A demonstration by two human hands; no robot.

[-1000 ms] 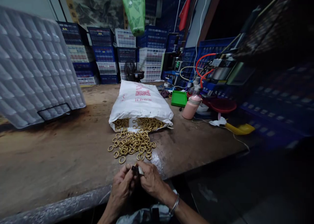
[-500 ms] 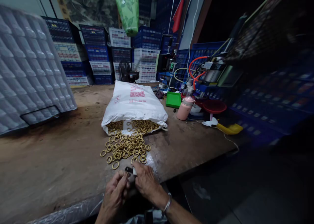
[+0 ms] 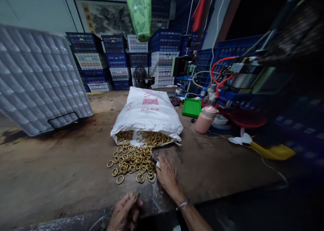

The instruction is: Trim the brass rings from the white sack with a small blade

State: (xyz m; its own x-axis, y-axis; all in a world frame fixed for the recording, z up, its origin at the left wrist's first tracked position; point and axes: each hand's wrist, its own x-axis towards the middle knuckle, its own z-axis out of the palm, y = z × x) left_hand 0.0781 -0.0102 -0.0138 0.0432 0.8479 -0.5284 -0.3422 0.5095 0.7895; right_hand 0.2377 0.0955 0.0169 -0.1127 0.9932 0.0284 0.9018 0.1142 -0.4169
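Near the table's front edge, my left hand (image 3: 126, 211) is closed, thumb against fingers. A small brownish edge shows at its fingertips; what it belongs to is too small to make out. My right hand (image 3: 167, 174) is farther forward, at the right side of a loose pile of brass-coloured rings (image 3: 134, 158). It is closed on a small tool with a dark tip and a white part (image 3: 158, 164), the dark tip beside the rings. Behind the pile lies a white woven sack (image 3: 149, 116) with red print, its mouth facing me and more rings inside.
A wrapped stack of translucent white plastic pieces (image 3: 48, 79) stands at left. At right are a green tray (image 3: 191, 108), a pink bottle (image 3: 204, 120), a red dish (image 3: 248, 118), a yellow scoop-like piece (image 3: 274, 151) and a machine with orange hoses (image 3: 240, 76). Stacked crates (image 3: 116, 60) line the back.
My right hand has moved forward and right with the tool, away from my left hand to the rings. My left hand stays near the table edge, slightly lower. The view has shifted left.
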